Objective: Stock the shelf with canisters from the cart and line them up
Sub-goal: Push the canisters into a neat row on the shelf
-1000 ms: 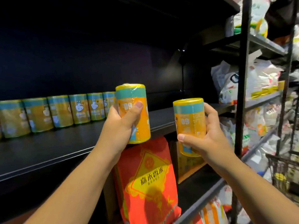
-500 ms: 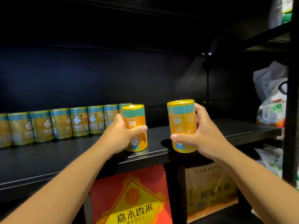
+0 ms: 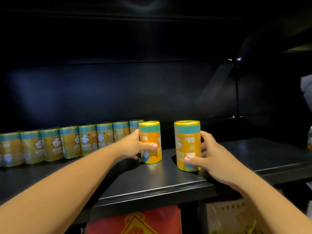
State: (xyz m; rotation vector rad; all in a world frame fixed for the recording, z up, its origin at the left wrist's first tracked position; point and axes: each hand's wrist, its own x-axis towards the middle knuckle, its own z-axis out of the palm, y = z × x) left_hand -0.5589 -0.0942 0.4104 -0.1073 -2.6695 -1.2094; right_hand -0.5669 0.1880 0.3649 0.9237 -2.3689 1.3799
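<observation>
Red bag [image 3: 135, 222] under shelf [image 3: 168, 181]; row [image 3: 70, 142] behind left canister [image 3: 150, 138], right canister [image 3: 187, 144] apart.

Each hand [image 3: 135, 146] [image 3: 213, 159] grips an upright canister [image 3: 150, 142] [image 3: 187, 146] on the shelf [image 3: 152, 181].

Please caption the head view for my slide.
On the shelf, left hand and right hand each grip a standing canister.

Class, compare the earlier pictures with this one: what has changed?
Both canisters came down from the air onto the shelf: the left canister beside the end of the row, the right canister apart, further right. The left hand and right hand still grip them. The row stayed put.
</observation>
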